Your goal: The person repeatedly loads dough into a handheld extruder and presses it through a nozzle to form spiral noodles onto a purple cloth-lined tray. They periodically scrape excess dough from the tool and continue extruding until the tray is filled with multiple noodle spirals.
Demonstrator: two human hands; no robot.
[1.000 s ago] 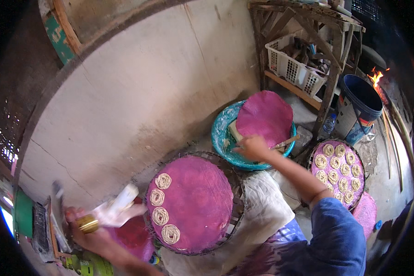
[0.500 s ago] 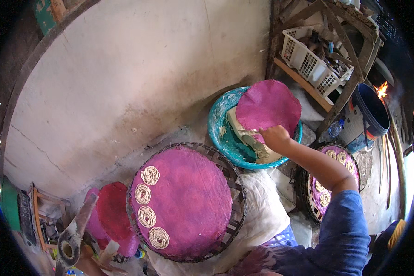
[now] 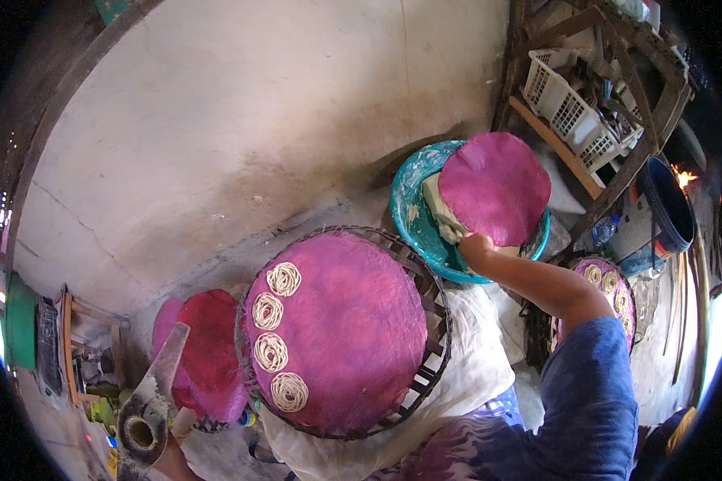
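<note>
My right hand (image 3: 475, 248) reaches into a teal basin (image 3: 409, 212) and curls onto a pale lump of dough (image 3: 440, 210), half covered by a round pink cloth (image 3: 496, 186). At the lower left edge, only a bit of my left hand (image 3: 171, 463) shows, gripping a metal cylinder press (image 3: 146, 413). Between my hands sits a round woven tray (image 3: 437, 321) lined with pink cloth (image 3: 353, 329), with several coiled noodle nests (image 3: 271, 351) along its left side.
A second tray of noodle nests (image 3: 610, 289) lies under my right arm. Red and pink cloths (image 3: 204, 361) lie left of the main tray. A white plastic basket (image 3: 565, 104) sits on a wooden rack, with a dark bucket (image 3: 670, 204) and a fire (image 3: 683, 176) at far right.
My left hand with the press has dropped toward the lower left edge. My right hand stays at the basin, now lower on the dough by the cloth's near edge.
</note>
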